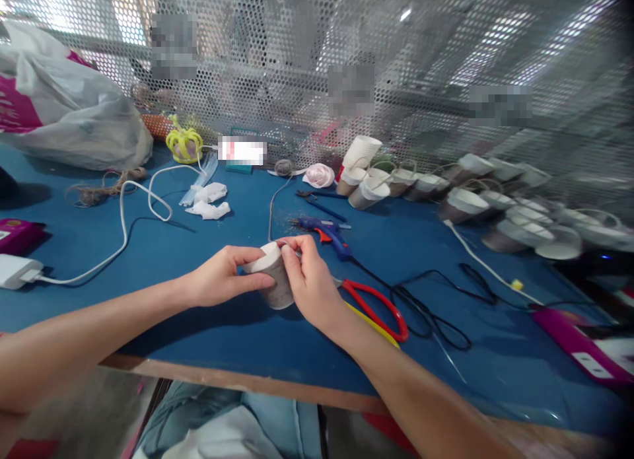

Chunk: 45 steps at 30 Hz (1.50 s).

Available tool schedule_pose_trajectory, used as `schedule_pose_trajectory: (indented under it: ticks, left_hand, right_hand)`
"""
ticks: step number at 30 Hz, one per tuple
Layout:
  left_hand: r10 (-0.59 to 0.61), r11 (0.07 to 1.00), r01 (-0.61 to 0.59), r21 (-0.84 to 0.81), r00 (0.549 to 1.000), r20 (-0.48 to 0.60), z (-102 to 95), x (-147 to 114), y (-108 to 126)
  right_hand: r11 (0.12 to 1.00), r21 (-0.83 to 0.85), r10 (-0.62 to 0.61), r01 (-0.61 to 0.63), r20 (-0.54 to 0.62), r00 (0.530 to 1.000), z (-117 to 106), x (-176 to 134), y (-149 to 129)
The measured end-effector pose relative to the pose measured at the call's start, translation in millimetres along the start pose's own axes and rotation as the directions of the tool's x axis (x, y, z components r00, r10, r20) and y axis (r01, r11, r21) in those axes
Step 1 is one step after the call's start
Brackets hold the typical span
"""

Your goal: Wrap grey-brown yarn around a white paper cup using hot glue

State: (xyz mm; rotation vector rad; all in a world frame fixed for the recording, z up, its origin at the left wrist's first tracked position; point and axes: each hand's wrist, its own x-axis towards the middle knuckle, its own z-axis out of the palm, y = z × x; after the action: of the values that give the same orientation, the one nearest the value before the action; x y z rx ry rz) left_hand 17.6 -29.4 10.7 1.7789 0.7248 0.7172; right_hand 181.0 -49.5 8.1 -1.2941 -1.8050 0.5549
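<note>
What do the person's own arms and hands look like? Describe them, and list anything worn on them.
The left hand and right hand are ungloved, with no ring that I can make out. The left forearm and right forearm are sleeveless where they show, with no watch, bracelet or clear marking in sight.

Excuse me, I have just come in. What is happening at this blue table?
A person holds a small cup, grey-brown with a white rim, above the table. The left hand grips it at the rim, and the right hand holds the opposite side. A thin cord runs from a ball of twine toward the cup. A blue glue gun lies beyond the hands, and similar cups stand further right.
</note>
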Motion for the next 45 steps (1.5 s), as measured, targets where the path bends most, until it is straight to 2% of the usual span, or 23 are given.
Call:
schedule_pose_trajectory:
  ticks: [7, 12, 15, 21, 26, 29, 32, 35, 38, 41, 43, 45]
  left_hand:
    - [-0.059, 0.998, 0.060, 0.034, 0.998, -0.012, 2.7, 0.6, 5.1]
    - [-0.075, 0.997, 0.075, -0.016, 0.996, -0.048, 4.3, 0.2, 6.5]
    - [-0.077, 0.997, 0.077, 0.000, 0.994, -0.072, 5.7, 0.2, 6.5]
    - [-0.086, 0.996, 0.088, 0.003, 0.987, -0.137, 10.1, 1.6, 6.4]
    - [-0.080, 0.997, 0.076, -0.030, 0.987, -0.142, 11.0, 1.5, 3.0]
    - [-0.075, 0.997, 0.071, -0.038, 0.988, -0.138, 9.7, 1.2, 2.3]
    - [-0.082, 0.996, 0.076, -0.055, 0.989, -0.122, 8.4, 0.9, 3.1]
    - [-0.071, 0.997, 0.069, -0.022, 0.992, -0.104, 7.6, 0.3, 3.9]
    - [-0.050, 0.998, 0.051, 0.021, 0.996, -0.071, 7.0, -0.5, 3.7]
    - [-0.031, 0.999, 0.032, 0.024, 0.999, -0.030, 6.6, -0.6, 3.6]
    - [-0.014, 1.000, 0.014, 0.017, 1.000, -0.015, 6.3, -0.1, 3.9]
    - [-0.007, 1.000, 0.007, 0.002, 1.000, -0.016, 6.1, 0.5, 3.9]
  right_hand:
    - [0.995, -0.082, -0.052, 0.047, -0.056, 0.997, 3.9, 2.3, 5.9]
    - [0.951, -0.240, -0.226, 0.196, -0.106, 0.968, 6.4, 1.1, 4.3]
    - [0.908, -0.340, -0.298, 0.244, -0.116, 0.947, 7.6, -1.1, 2.0]
    - [0.853, -0.450, -0.347, 0.264, -0.113, 0.931, 9.5, -1.9, 1.5]
    - [0.835, -0.474, -0.370, 0.280, -0.107, 0.923, 10.8, -2.4, 1.3]
    - [0.862, -0.425, -0.346, 0.276, -0.095, 0.933, 8.8, -2.2, 0.5]
    - [0.932, -0.256, -0.282, 0.255, -0.074, 0.956, 3.0, 1.2, -1.8]
    - [0.990, -0.008, -0.143, 0.143, -0.023, 0.989, -5.8, 8.3, -6.5]
    - [0.982, 0.191, -0.006, -0.007, 0.065, 0.998, -15.3, 17.9, -14.5]
    - [0.977, 0.211, 0.003, -0.034, 0.146, 0.989, -20.4, 30.6, -25.0]
    - [0.987, 0.160, -0.033, 0.003, 0.183, 0.983, -18.3, 41.9, -31.1]
    - [0.993, 0.104, -0.073, 0.056, 0.172, 0.982, -11.5, 55.2, -34.3]
